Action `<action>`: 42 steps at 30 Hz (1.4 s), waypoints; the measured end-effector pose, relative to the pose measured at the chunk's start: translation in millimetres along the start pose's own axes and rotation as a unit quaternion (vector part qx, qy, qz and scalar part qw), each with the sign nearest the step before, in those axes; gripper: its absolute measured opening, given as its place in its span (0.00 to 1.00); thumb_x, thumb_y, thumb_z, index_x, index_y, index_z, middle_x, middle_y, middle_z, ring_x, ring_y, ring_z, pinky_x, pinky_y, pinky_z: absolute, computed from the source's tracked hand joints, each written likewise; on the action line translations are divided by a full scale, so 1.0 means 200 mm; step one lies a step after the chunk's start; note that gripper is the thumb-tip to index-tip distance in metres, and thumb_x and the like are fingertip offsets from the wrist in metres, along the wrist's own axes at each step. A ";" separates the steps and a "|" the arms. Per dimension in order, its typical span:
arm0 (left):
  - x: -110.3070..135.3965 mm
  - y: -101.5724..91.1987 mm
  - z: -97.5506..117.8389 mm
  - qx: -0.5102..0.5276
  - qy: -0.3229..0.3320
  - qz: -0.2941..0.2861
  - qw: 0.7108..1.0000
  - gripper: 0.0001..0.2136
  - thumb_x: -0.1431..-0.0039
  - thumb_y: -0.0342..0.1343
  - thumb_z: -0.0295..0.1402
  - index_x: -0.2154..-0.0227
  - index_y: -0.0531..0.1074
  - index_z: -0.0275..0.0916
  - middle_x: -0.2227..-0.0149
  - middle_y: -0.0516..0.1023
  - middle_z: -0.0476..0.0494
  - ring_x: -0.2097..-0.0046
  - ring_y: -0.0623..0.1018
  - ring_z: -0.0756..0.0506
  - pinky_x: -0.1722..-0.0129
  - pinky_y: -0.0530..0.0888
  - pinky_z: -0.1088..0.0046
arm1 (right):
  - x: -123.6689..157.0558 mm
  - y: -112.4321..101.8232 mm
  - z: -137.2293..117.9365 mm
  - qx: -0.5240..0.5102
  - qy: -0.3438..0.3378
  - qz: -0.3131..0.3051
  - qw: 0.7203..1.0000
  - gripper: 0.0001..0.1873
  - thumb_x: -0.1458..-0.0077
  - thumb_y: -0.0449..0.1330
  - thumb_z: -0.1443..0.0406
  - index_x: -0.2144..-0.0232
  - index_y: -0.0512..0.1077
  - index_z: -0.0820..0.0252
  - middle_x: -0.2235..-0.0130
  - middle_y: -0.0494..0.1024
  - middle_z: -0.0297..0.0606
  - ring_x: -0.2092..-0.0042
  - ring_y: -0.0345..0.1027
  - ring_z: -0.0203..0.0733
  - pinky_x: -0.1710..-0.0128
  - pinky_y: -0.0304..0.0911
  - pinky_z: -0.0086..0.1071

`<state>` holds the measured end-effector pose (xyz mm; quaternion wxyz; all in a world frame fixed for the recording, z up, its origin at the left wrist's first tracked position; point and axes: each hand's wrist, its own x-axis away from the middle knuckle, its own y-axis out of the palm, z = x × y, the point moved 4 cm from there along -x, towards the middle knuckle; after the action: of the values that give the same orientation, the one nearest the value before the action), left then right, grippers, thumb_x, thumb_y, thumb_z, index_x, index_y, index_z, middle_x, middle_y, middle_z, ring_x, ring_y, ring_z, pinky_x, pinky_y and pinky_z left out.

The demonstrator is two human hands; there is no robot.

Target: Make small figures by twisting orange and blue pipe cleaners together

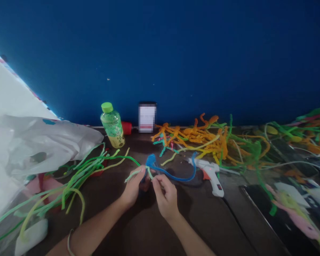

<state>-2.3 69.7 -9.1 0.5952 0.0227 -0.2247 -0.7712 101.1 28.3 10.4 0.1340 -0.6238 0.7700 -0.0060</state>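
My left hand [133,188] and my right hand [166,195] meet at the middle of the dark table [202,227], fingers pinched together. Between them they hold a pale green pipe cleaner [133,174] and a blue pipe cleaner [173,174]; the blue one loops up by my fingers and curves off to the right. Both hands are closed on these stems. A white glue gun [212,174] lies just right of my right hand.
Green pipe cleaners [82,174] spread to the left beside a white plastic bag [29,142]. A green-capped bottle [112,125] and a small card [147,117] stand by the blue wall. Orange and yellow pipe cleaners [202,137] pile at the back right. Glossy sheets [282,213] lie right.
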 end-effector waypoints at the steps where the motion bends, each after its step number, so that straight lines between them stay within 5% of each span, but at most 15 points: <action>1: 0.00 0.00 0.00 -0.003 0.003 -0.002 1.000 0.17 0.48 0.50 0.46 0.77 0.67 0.35 0.81 0.61 0.53 0.80 0.59 0.55 0.81 0.58 0.80 | 0.00 0.00 0.00 -0.001 -0.001 -0.002 1.000 0.10 0.45 0.50 0.62 0.74 0.65 0.62 0.81 0.64 0.29 0.81 0.54 0.29 0.82 0.49 0.22; 42: 0.00 0.00 0.00 -0.005 0.001 -0.003 1.000 0.17 0.49 0.51 0.47 0.78 0.66 0.35 0.81 0.61 0.52 0.81 0.60 0.55 0.82 0.58 0.80 | 0.01 0.00 0.00 0.023 -0.019 0.003 1.000 0.10 0.45 0.50 0.62 0.75 0.64 0.62 0.82 0.62 0.29 0.81 0.52 0.28 0.83 0.49 0.22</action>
<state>-1.9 69.7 -8.7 0.5932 0.0206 -0.2201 -0.7741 101.6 26.2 10.8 0.1626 -0.6184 0.7688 -0.0114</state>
